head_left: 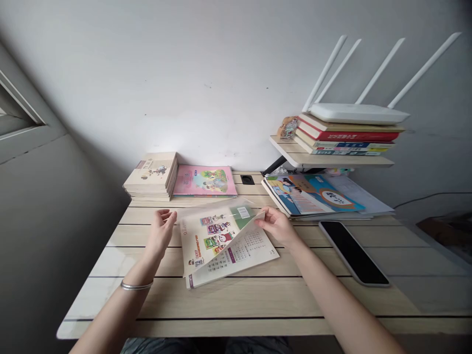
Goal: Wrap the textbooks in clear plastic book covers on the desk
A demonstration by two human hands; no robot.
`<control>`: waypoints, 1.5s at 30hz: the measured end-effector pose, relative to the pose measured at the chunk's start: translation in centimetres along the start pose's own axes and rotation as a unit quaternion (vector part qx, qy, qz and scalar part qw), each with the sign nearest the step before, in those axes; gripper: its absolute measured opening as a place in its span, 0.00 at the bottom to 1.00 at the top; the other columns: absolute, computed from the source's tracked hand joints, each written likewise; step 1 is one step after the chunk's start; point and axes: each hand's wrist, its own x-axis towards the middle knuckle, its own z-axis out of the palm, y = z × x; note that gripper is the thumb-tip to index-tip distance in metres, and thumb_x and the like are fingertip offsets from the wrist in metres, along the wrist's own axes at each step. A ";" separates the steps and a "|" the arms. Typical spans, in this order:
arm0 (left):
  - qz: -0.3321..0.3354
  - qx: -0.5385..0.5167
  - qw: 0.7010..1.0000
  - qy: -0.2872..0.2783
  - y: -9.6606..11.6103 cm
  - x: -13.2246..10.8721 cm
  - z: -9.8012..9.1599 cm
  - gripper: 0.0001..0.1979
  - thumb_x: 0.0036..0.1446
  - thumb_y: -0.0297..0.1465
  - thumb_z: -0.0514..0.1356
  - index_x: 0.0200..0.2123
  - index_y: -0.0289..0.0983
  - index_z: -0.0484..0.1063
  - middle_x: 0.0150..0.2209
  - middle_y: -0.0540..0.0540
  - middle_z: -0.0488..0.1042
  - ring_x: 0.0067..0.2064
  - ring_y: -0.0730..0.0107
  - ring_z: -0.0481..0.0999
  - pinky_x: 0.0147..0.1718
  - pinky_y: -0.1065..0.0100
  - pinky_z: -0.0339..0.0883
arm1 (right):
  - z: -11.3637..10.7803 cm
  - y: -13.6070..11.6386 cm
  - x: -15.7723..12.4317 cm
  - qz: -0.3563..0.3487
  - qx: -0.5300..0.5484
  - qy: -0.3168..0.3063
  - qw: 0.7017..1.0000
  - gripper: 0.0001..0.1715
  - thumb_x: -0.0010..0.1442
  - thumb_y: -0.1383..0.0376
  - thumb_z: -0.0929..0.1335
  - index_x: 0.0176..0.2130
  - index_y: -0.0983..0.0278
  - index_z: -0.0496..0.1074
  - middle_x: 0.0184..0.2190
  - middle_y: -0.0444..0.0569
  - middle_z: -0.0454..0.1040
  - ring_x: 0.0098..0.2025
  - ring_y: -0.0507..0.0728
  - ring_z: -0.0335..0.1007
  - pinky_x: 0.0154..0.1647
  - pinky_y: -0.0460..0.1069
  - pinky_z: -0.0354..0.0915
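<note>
A workbook (254,250) lies at a slant in front of me, its back cover (191,246) lifted along a diagonal so that a printed page shows beneath. Clear plastic book cover (217,204) extends past the book's top and left edges. My right hand (276,226) pinches the raised corner of the back cover between thumb and fingers. At the left edge, my left hand (161,233) has its fingers curled against the thumb, at the rim of the clear plastic; the exact grip is partly hidden. A bracelet circles the left wrist.
Behind stand a stack of small books (153,174) and a pink book (206,181). Books with a blue cover (313,194) lie back right, below a shelf (332,160) holding books and a white router (359,113). A phone (354,253) rests right of my right forearm.
</note>
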 end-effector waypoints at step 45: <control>0.141 -0.046 0.983 -0.112 -3.0 -2.6 0.6 0.15 0.54 0.37 0.60 0.44 0.39 0.65 0.34 0.47 0.76 0.34 0.69 0.73 0.36 0.65 0.66 | 2.4 2.8 -0.7 -0.024 -0.040 0.140 0.989 0.38 0.46 0.53 0.73 0.53 0.62 0.62 0.48 0.53 0.68 0.25 0.48 0.61 0.27 0.48 0.65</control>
